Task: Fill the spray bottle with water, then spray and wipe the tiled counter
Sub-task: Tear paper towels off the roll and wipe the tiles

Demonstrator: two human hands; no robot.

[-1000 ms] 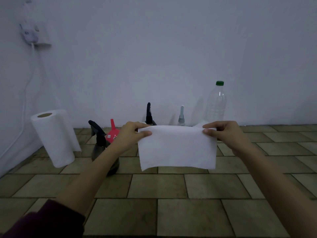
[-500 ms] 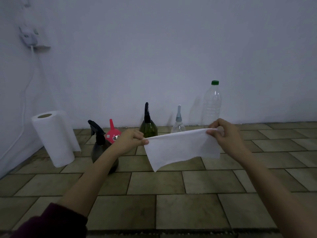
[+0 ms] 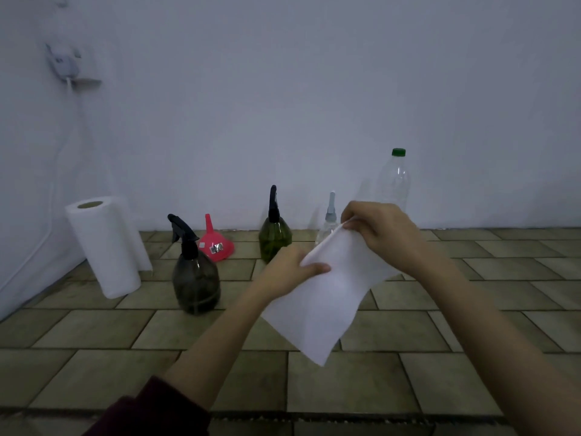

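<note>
Near the middle of the frame, 2 hands hold a white sheet (image 3: 327, 294) above the tiled tabletop (image 3: 157, 328). The left hand (image 3: 290, 270) pinches the sheet's left edge, thumb on top, its grip closed on the paper. The right hand (image 3: 382, 229), higher and to the right, pinches the upper corner with curled fingers. The sheet hangs tilted between them, its lowest corner pointing down toward the tiles. At left centre a dark bottle (image 3: 195, 278) with a black trigger head stands upright on the tabletop. Behind it lies a red funnel (image 3: 215, 243), spout up. A green bottle (image 3: 274, 236) stands near the wall, a clear sprayer (image 3: 328, 225) beside it partly hidden by the sheet. A tall water bottle (image 3: 394, 180) with a green cap stands behind the right hand. A paper roll (image 3: 103, 245) stands at the left.
</note>
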